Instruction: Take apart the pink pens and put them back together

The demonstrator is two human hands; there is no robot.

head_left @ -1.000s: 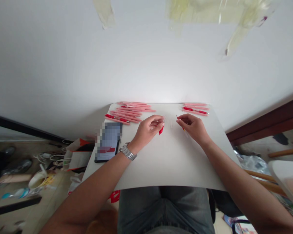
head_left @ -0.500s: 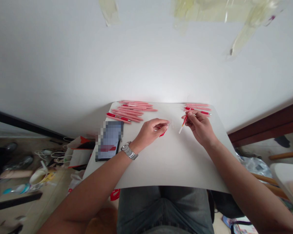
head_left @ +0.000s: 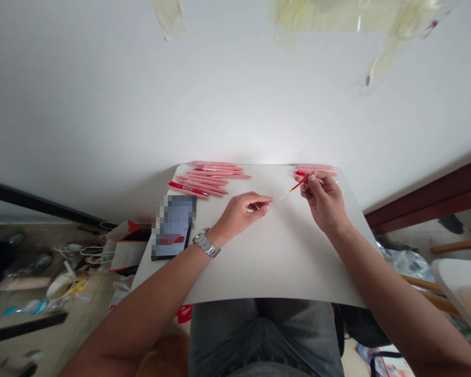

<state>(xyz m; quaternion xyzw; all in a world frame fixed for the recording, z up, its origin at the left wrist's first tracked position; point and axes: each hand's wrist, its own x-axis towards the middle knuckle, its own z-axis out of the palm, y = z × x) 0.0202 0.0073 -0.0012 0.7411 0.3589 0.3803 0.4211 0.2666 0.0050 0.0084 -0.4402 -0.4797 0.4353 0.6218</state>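
My left hand [head_left: 241,212] is closed in a pinch on a clear pen barrel [head_left: 273,199] just above the white board [head_left: 267,256]. My right hand [head_left: 325,201] pinches a thin red refill [head_left: 298,185], whose white end points at the barrel's open end. A pile of several pink and red pens [head_left: 210,178] lies at the board's far left. A smaller group of pink pens [head_left: 312,168] lies at the far right, just behind my right hand.
A dark phone [head_left: 172,226] lies at the board's left edge. The board rests on my lap against a white wall. Shoes, bags and a cup litter the floor [head_left: 55,283] on the left. A wooden frame [head_left: 427,201] and a white seat [head_left: 461,293] stand right.
My right hand lifted the refill and turned it so that its white end meets the barrel in my left hand. The red piece under my left hand is out of sight now.
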